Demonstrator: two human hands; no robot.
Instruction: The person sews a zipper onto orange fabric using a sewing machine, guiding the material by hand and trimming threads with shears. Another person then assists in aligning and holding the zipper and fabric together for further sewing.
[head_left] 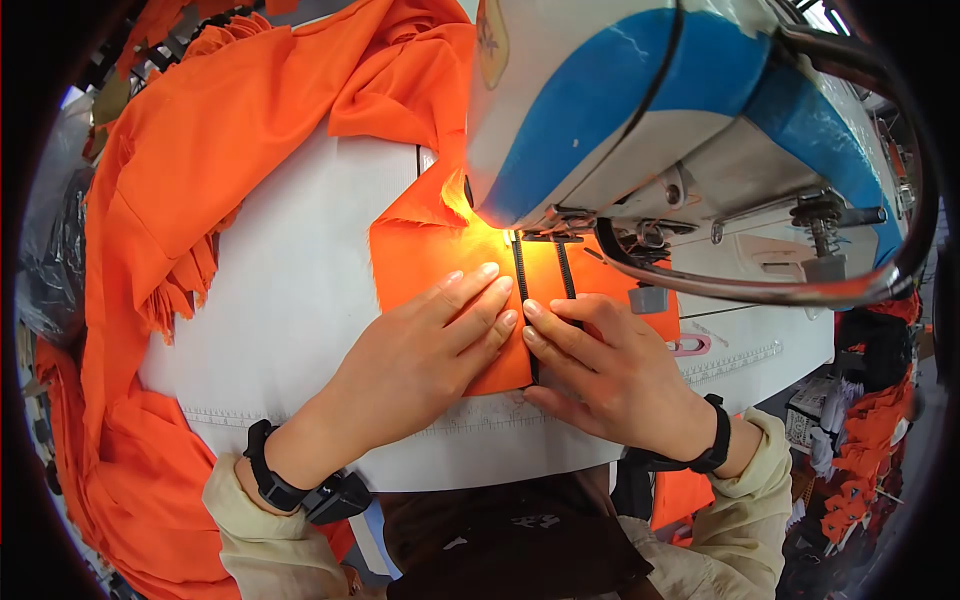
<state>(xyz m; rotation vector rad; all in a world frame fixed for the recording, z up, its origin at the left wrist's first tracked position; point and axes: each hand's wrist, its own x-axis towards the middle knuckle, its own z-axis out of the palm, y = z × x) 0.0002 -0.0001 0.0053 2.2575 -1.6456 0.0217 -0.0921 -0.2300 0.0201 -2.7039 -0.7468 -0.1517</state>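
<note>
A piece of orange fabric [410,262] lies under the lit needle area of a white and blue sewing machine [590,110]. Two black zipper strips [520,270] run down the fabric from the presser foot [550,238]. My left hand [425,345] rests flat on the fabric, left of the strips, with its fingers stretched out. From the right, my right hand [615,365] lies over the lower part of the strips, fingers extended and slightly bent, pressing the cloth down. The fingertips of both hands almost meet beside the left strip. The needle tip is hard to make out in the glare.
A large heap of orange fabric [200,190] covers the table's left side and hangs over its edge. Ruler markings [740,360] run along the front of the white table [290,300]. A pink-handled tool [692,345] lies right of my right hand.
</note>
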